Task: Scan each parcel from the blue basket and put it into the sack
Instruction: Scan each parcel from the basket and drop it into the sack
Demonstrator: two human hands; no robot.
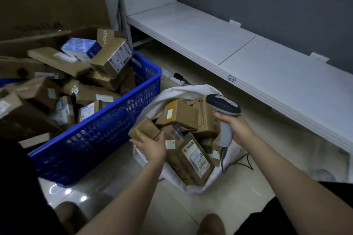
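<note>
A small box (144,129) is gripped in the left hand (150,146), just left of the frame's centre. The thumb is curled over its near edge and the fingers are wrapped round its far side. It is held right over the left lip of the sack (183,89), touching the load inside, so by the look of it this one is being put in rather than picked out.

The scanner (223,105) is clasped by its grip in the right hand (236,126), right of centre. All the fingers are closed round the handle and the head is tilted up, away from the boxes. It is judged to be parked there, kept ready for the next label; its cable (246,164) is trailed down behind the sack onto the floor (191,206).

The sack is stood open at centre frame, its white cloth rolled back so that parcels can be dropped in one-handed. It is already heaped close to the brim.

The blue basket (114,129) is set just beside it, at the left of the frame, so each trip is kept short. Plenty of parcels (107,59) are piled in it, so much of the job is reckoned to be left.

A white shelf (248,57) is seen along the right, and a power strip (172,77) behind the sack.
</note>
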